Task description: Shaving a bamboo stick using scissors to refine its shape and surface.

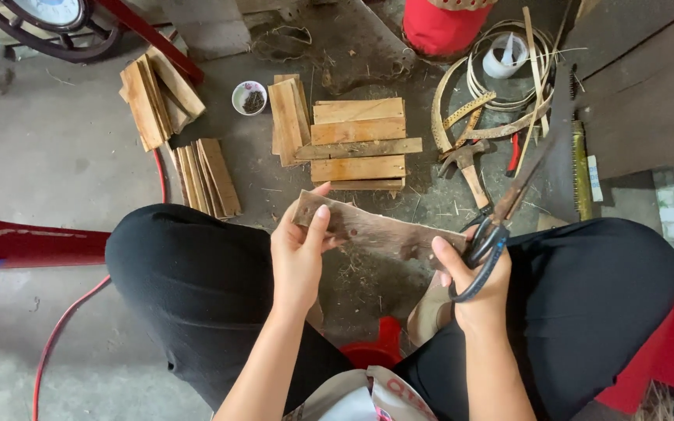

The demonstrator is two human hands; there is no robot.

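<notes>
A long brown strip of rough flat material (376, 230) is held level above the floor between my knees. My left hand (299, 253) grips its left end, thumb on top. My right hand (477, 288) pinches the strip's right end while its fingers pass through the black loops of large scissors (501, 218), whose rusty blades point up and to the right.
Stacks of wooden slats (356, 140) lie ahead on the concrete floor, with more slats (154, 97) at the left. A small bowl (249, 97), a hammer (468, 168), coiled cane strips (501, 74), a red pot (440, 27), a saw (565, 148) and a red hose (64, 327) surround me.
</notes>
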